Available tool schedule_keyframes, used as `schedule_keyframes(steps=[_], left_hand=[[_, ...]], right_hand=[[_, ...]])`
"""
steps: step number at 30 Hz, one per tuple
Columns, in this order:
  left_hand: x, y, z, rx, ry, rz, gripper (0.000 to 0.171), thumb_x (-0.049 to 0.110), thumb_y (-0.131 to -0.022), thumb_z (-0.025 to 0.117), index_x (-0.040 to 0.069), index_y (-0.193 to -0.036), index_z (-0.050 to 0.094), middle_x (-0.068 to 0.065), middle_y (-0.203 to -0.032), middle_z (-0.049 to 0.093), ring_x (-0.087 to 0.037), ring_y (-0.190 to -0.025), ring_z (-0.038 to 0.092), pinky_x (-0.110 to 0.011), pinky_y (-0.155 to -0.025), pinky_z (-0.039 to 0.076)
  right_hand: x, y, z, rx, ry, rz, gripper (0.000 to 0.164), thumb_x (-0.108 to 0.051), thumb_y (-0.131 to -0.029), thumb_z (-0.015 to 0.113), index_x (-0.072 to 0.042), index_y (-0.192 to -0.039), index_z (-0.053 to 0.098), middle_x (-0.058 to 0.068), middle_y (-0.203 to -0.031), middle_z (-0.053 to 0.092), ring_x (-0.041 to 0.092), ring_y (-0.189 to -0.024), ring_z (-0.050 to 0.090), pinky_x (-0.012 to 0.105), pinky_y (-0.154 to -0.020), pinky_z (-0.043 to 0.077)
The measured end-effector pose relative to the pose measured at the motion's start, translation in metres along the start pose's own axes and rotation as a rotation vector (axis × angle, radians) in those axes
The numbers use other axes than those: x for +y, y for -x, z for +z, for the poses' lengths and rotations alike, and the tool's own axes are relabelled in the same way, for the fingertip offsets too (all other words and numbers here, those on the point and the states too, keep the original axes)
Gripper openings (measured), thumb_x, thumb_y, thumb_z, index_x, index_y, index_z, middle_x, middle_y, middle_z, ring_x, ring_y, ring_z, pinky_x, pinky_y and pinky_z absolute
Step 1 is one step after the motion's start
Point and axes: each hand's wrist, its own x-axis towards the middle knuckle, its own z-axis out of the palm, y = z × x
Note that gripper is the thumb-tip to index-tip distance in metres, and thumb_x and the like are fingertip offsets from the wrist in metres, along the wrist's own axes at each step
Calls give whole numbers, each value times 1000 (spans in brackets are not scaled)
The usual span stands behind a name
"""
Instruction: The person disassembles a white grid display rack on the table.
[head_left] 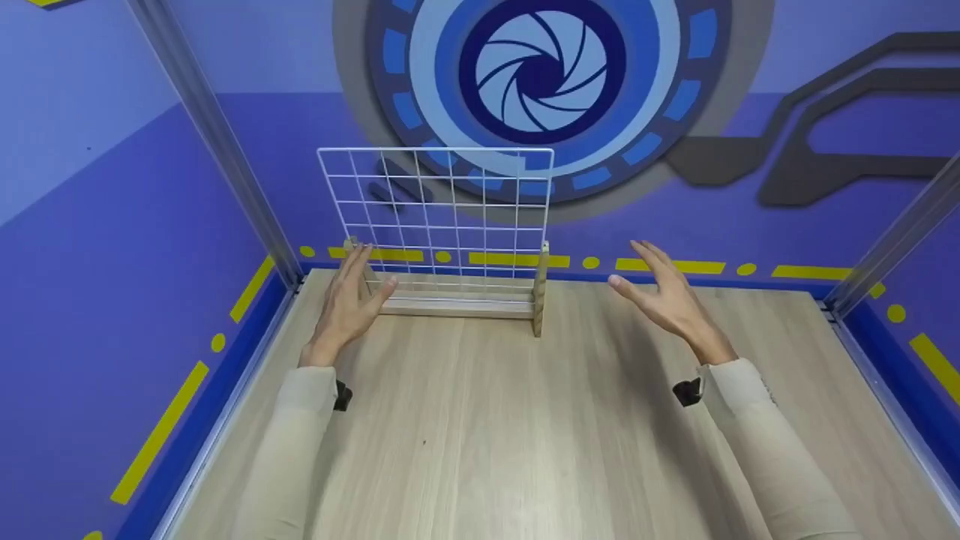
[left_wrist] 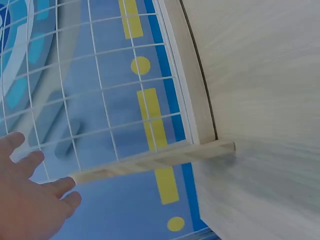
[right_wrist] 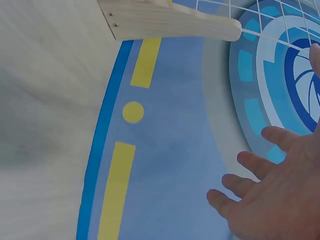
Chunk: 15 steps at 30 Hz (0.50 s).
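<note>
A white wire grid (head_left: 450,202) stands upright in a wooden base (head_left: 457,306) at the back of the table. At the base's left end is my left hand (head_left: 346,306), thumb and fingers spread apart. In the left wrist view its fingers overlap the tip of the left wooden side piece (left_wrist: 150,162); whether they touch it I cannot tell. My right hand (head_left: 667,300) is held up in the air, well to the right of the right wooden side piece (head_left: 540,292). Its fingers are extended with nothing between them, as the right wrist view also shows.
The pale wood-grain table (head_left: 480,435) ends at a blue back wall (head_left: 262,165) with yellow marks and a round aperture emblem (head_left: 540,71). Metal posts (head_left: 217,135) rise at the corners. Each sleeved wrist carries a small black device (head_left: 686,391).
</note>
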Motion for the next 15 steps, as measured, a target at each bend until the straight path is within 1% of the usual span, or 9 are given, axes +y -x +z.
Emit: schedule_keyframes(steps=[3, 6, 8, 12, 15], left_hand=[[-5, -4, -2, -3, 71, -18, 85, 57, -103, 62, 20, -171, 26, -9, -179, 17, -35, -166, 14, -67, -130, 15], [-12, -7, -5, 7, 132, -39, 83, 52, -104, 65, 22, -171, 26, -7, -179, 17, -35, -166, 14, -68, -129, 15], [-18, -10, -8, 23, 157, -47, 82, 48, -104, 65, 20, -171, 27, -8, -179, 19, -35, -166, 14, -69, -129, 14], [-28, -19, -13, 55, 192, -70, 81, 42, -105, 64, 11, -170, 27, -15, -177, 22, -39, -165, 17, -66, -130, 14], [-34, -26, -18, 51, 228, -108, 82, 43, -105, 63, 10, -170, 24, -19, -177, 20, -41, -164, 18, -65, -130, 15]], right_hand=[[0, -4, 4, -8, -37, 1, 87, -66, -102, 59, -30, -172, 23, 12, -180, 12, 47, -164, 12, 83, -119, 15], [0, -9, 10, -30, -66, 4, 85, -66, -103, 56, -30, -172, 22, 12, -180, 12, 45, -164, 12, 81, -121, 14], [-1, -14, 15, -41, -80, 14, 86, -67, -102, 55, -29, -172, 22, 12, -180, 12, 45, -164, 12, 81, -121, 14], [-7, -27, 27, -51, -109, 33, 89, -71, -101, 55, -28, -172, 23, 12, -179, 14, 45, -163, 16, 79, -122, 16], [-13, -38, 37, -53, -139, 41, 89, -72, -101, 53, -27, -171, 24, 11, -179, 16, 44, -163, 19, 77, -123, 19]])
